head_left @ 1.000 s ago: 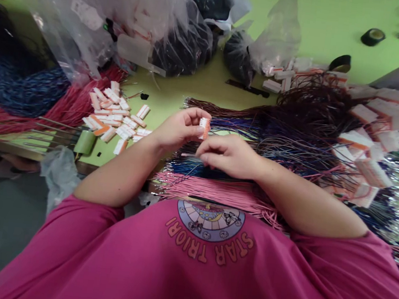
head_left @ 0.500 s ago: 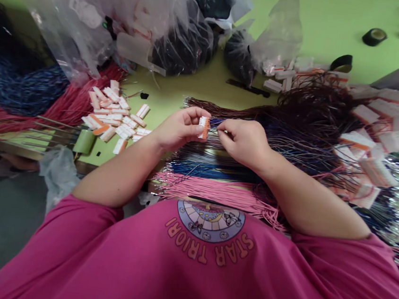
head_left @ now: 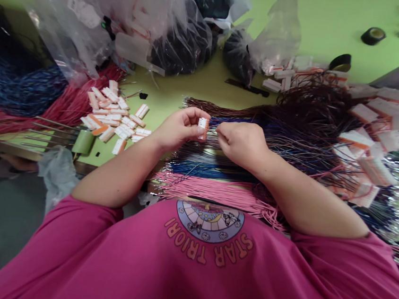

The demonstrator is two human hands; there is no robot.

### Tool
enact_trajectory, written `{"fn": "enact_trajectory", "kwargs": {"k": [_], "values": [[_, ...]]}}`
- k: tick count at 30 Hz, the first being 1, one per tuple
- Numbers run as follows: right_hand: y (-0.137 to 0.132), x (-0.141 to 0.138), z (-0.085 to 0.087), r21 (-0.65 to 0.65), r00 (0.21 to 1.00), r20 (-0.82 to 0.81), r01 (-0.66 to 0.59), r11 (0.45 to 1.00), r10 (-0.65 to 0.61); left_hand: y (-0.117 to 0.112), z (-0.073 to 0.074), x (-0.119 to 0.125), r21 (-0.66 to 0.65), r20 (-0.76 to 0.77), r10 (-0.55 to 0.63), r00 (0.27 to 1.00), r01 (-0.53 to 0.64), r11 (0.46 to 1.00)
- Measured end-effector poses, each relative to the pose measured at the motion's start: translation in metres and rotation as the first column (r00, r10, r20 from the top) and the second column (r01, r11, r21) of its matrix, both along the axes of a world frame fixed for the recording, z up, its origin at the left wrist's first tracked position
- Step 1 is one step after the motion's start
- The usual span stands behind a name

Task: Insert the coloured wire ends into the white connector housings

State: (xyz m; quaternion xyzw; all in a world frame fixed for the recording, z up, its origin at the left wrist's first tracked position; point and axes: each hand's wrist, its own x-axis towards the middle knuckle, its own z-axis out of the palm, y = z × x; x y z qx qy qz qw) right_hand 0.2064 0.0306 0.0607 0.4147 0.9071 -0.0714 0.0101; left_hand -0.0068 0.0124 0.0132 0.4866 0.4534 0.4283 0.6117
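Observation:
Between thumb and fingers, my left hand point(head_left: 179, 129) grips a small white and orange connector housing point(head_left: 202, 129). Just to its right, my right hand point(head_left: 241, 142) is closed in a pinch, its fingertips a short gap from the housing. Whatever those fingertips hold, perhaps a thin wire, is too small to make out. Beneath both hands lie bundles of wires in brown, blue point(head_left: 197, 169), grey and pink point(head_left: 209, 188), with shiny tips at their left ends. A pile of similar white and orange housings point(head_left: 112, 114) lies left of my left hand.
Housings with wires attached point(head_left: 376, 163) are heaped at the right. Clear plastic bags point(head_left: 186, 38) stand at the back, and black tape rolls point(head_left: 373, 36) lie back right. A green cylinder with metal rods point(head_left: 84, 142) sits by the left front edge. Blue wires point(head_left: 21, 83) lie far left.
My right hand has turned slightly, its fingers curling more over the fingertips. My left hand still holds the housing in nearly the same place, with its orange face turned a little away.

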Motion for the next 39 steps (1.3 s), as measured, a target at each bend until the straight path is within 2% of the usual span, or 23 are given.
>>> {"fn": "enact_trajectory", "kwargs": {"k": [9, 16, 22, 25, 29, 31, 33, 36, 39], "values": [[-0.001, 0.0, 0.0, 0.016, 1.0, 0.017, -0.018, 1.0, 0.017, -0.001, 0.0, 0.001, 0.002, -0.007, 0.002, 1.0, -0.002, 1.0], [-0.002, -0.005, -0.009, -0.019, 0.997, -0.024, -0.071, 0.997, 0.071, -0.005, -0.003, 0.007, -0.008, -0.031, -0.005, 0.999, 0.005, 1.0], [-0.001, -0.01, -0.017, -0.073, 0.998, -0.049, -0.035, 0.997, 0.031, -0.006, 0.0, 0.012, -0.021, -0.037, 0.024, 0.999, -0.025, 0.999], [0.009, -0.011, -0.01, -0.075, 0.997, -0.064, -0.058, 0.995, 0.053, -0.003, 0.003, 0.008, 0.014, -0.053, 0.016, 0.998, -0.015, 1.0], [0.017, -0.002, 0.016, -0.044, 0.991, -0.04, -0.13, 0.99, 0.129, 0.001, 0.005, 0.0, 0.054, -0.041, 0.029, 0.999, -0.027, 0.998], [0.008, 0.006, 0.029, 0.044, 0.99, -0.007, -0.143, 0.989, 0.144, 0.003, 0.004, -0.003, 0.056, -0.033, 0.068, 0.997, -0.066, 0.996], [-0.01, 0.013, 0.032, 0.089, 0.978, 0.057, -0.203, 0.975, 0.199, 0.005, 0.003, -0.005, 0.052, -0.042, 0.1, 0.994, -0.098, 0.994], [-0.042, 0.018, 0.016, -0.088, 0.92, 0.172, -0.341, 0.936, 0.351, 0.006, 0.004, -0.003, 0.029, -0.048, 0.119, 0.992, -0.117, 0.993], [-0.063, 0.016, -0.008, -0.2, 0.904, 0.227, -0.321, 0.926, 0.362, 0.002, 0.009, 0.002, -0.002, -0.029, 0.129, 0.991, -0.129, 0.992]]}}
